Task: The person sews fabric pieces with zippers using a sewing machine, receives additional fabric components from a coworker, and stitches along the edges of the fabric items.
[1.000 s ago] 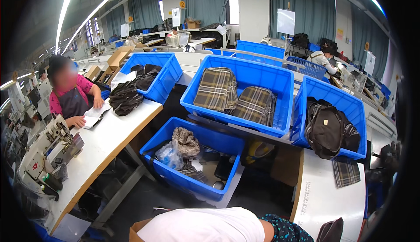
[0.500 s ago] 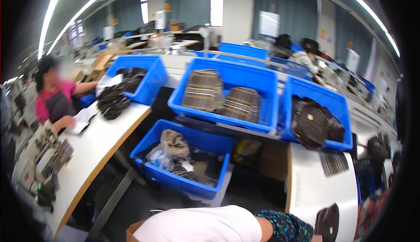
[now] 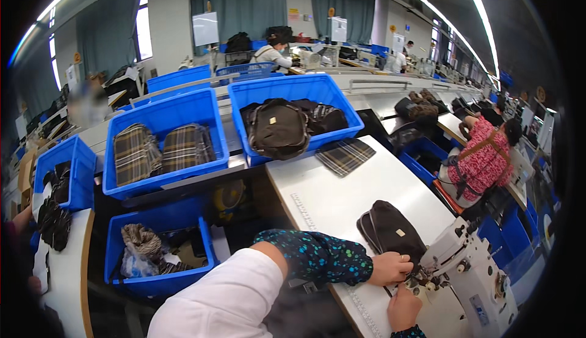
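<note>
A soft, round-cornered dark brown fabric pouch (image 3: 390, 228) with a small pale label (image 3: 400, 232) lies on the smooth white table (image 3: 323, 182), just left of the sewing machine (image 3: 470, 271). At its near end, the left hand (image 3: 390, 268) and right hand (image 3: 404, 307) have fingers curled together; whether they clamp it, I cannot tell. Flat plaid cloth (image 3: 346, 156) lies farther off.

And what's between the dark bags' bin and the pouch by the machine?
The head view shows a plaid fabric piece, then white tabletop before the pouch.
</note>
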Available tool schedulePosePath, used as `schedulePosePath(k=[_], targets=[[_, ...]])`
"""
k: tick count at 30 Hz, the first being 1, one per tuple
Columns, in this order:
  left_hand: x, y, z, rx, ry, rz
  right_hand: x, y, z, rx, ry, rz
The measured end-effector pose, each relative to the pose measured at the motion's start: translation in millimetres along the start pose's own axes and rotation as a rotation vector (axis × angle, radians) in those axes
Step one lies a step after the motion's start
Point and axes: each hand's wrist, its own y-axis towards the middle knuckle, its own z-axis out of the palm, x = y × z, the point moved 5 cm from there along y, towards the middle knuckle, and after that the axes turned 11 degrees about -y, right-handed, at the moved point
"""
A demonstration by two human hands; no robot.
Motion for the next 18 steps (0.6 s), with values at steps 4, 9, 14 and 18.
schedulePosePath(k=[4, 9, 14, 18], targets=[[3, -7, 12, 0.106, -0.019, 0.041, 5, -1, -7, 0.048, -0.002, -0.008], [-1, -3, 23, 0.218, -0.006, 0.055, 9, -9, -15, -0.023, 0.047, -0.063], [4, 6, 12, 0.247, -0.12, 0.0, 9, -8, -18, -0.035, 0.053, -0.045], [5, 5, 19, 0.229, -0.199, -0.032, 5, -14, -8, 0.059, 0.031, -0.029]])
